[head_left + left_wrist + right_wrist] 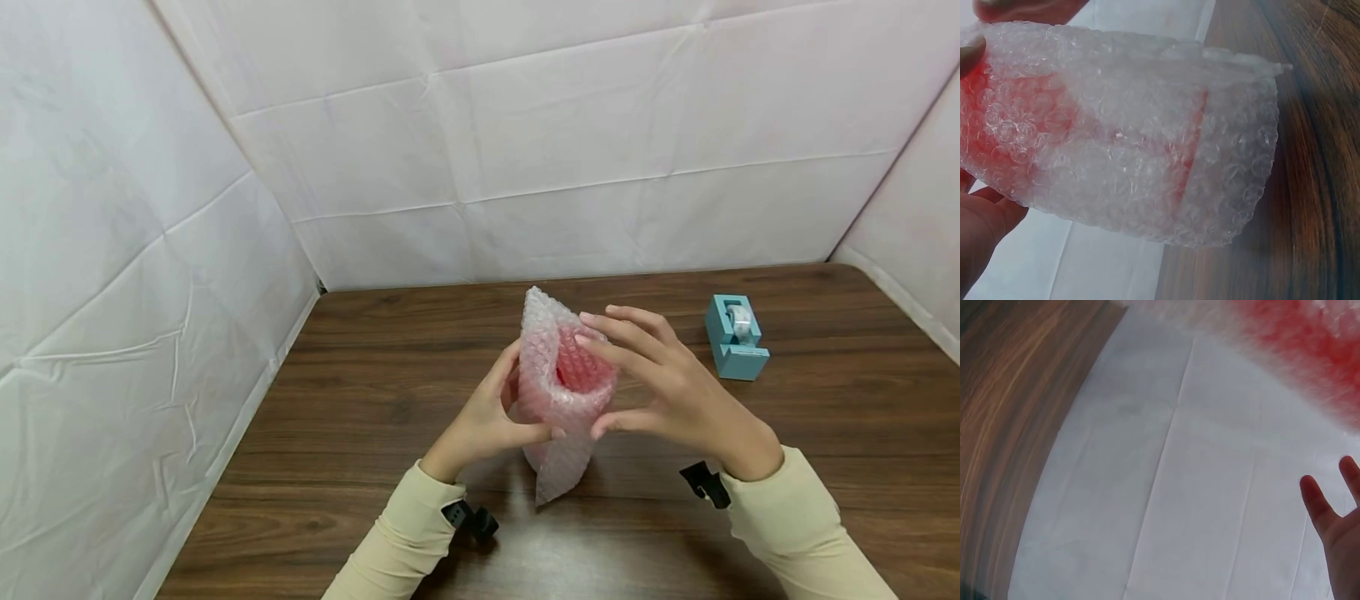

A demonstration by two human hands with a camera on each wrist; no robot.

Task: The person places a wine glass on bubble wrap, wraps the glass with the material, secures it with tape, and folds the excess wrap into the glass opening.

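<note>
A bundle of clear bubble wrap [558,429] stands upright near the middle of the table, rolled around something red. Its top gapes, showing a red inside [581,367]; what kind of thing is wrapped cannot be told. From the left side my left hand [483,421] grips the bundle, thumb in front and fingers partly hidden behind. On the other side my right hand [667,383] is held with fingers extended and spread, the fingertips close to the open top. In the right wrist view, spread fingers show apart from the blurred wrap [1310,350].
A blue tape dispenser [738,337] with a roll of clear tape stands on the wooden table [375,400], to the right behind my right hand. White sheeting [525,133] hangs behind the table and at both sides.
</note>
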